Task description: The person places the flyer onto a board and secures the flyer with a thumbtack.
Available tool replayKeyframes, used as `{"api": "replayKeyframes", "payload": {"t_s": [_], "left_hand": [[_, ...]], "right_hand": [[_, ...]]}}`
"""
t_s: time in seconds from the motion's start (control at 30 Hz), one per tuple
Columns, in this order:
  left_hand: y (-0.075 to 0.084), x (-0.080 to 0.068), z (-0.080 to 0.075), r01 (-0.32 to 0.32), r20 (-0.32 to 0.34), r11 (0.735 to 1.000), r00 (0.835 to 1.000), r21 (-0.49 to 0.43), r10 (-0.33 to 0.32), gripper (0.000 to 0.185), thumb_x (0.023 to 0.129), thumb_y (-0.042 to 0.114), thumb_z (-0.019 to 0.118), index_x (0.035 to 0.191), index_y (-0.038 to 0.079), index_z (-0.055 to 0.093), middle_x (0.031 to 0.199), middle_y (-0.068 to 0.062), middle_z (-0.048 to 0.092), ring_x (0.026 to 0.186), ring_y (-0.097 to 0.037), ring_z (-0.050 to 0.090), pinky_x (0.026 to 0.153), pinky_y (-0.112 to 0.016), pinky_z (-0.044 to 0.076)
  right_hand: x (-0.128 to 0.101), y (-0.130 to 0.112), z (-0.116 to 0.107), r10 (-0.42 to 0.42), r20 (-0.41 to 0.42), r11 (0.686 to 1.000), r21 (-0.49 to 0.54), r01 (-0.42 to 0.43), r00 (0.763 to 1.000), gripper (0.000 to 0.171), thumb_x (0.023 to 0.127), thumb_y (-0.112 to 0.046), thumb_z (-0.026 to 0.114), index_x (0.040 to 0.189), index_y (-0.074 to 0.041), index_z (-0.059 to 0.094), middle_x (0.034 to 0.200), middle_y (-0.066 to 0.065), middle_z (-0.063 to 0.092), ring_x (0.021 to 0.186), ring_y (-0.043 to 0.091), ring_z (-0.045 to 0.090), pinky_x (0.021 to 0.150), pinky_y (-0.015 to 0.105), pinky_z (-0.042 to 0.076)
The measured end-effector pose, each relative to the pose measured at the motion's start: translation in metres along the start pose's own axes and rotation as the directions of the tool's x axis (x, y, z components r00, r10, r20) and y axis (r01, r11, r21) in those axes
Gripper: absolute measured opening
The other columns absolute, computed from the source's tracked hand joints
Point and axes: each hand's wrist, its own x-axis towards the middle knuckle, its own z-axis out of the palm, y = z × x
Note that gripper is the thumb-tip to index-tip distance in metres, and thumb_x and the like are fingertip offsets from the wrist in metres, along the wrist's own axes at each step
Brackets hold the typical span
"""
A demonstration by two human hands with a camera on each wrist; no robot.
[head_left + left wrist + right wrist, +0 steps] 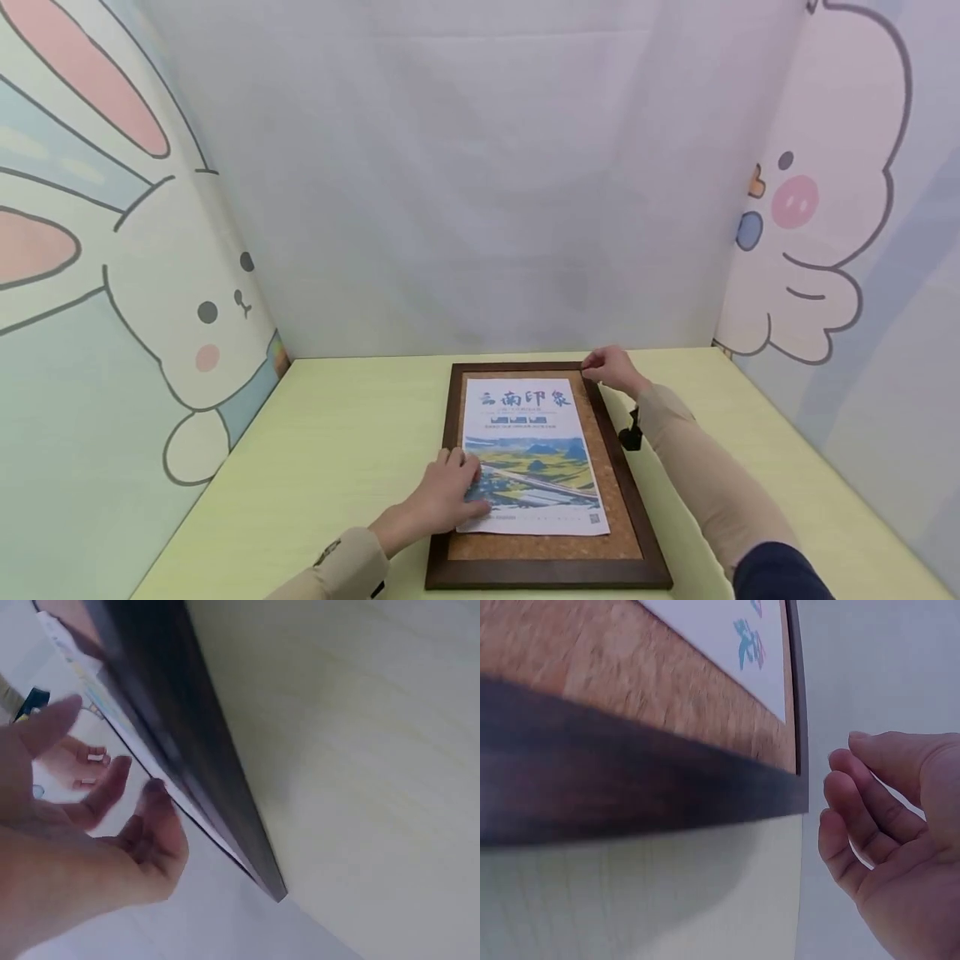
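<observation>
**Fingers on print and frame corner**

Fingers of left hand spread flat, pressing lower left part of white printed poster with blue lettering and a landscape picture; nothing gripped, palm down, thumb along poster's bottom edge. Loosely straight and apart in left wrist view, fingers close beside dark frame edge. Right hand at far right corner of dark brown wooden-framed cork board, fingers bent over corner; cannot tell from head view whether pinching frame or only touching it. In right wrist view, right hand with fingers lightly curled, just beside frame corner with a narrow gap showing, holding nothing visible there.

Poster lying face up on cork surface inside frame, upper edge near far rail, lower edge short of near rail, strip of cork bare below and at right. Board flat on pale yellow-green tabletop, lengthwise away from person, roughly mid tabletop. Beige sleeves on both forearms, small black device strapped at right wrist. Behind: plain white backdrop, cartoon rabbit panel at left, pink-cheeked cartoon creature panel at right.
</observation>
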Motion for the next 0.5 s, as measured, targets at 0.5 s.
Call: {"api": "replayKeyframes", "payload": {"t_s": [0.5], "left_hand": [[-0.008,0.007,0.011,-0.143,0.151,0.982,0.981,0.122,0.124,0.078,0.083,0.062,0.062,0.147,0.024,0.038,0.159,-0.014,0.025,0.149,-0.04,0.014,0.116,-0.063,0.012]], "right_hand": [[0.034,-0.044,0.062,0.072,0.016,0.997,0.036,-0.073,0.997,0.015,0.09,-0.01,0.067,0.1,0.0,0.07,0.093,0.014,0.066,0.08,0.026,0.062,0.068,0.028,0.049]]}}
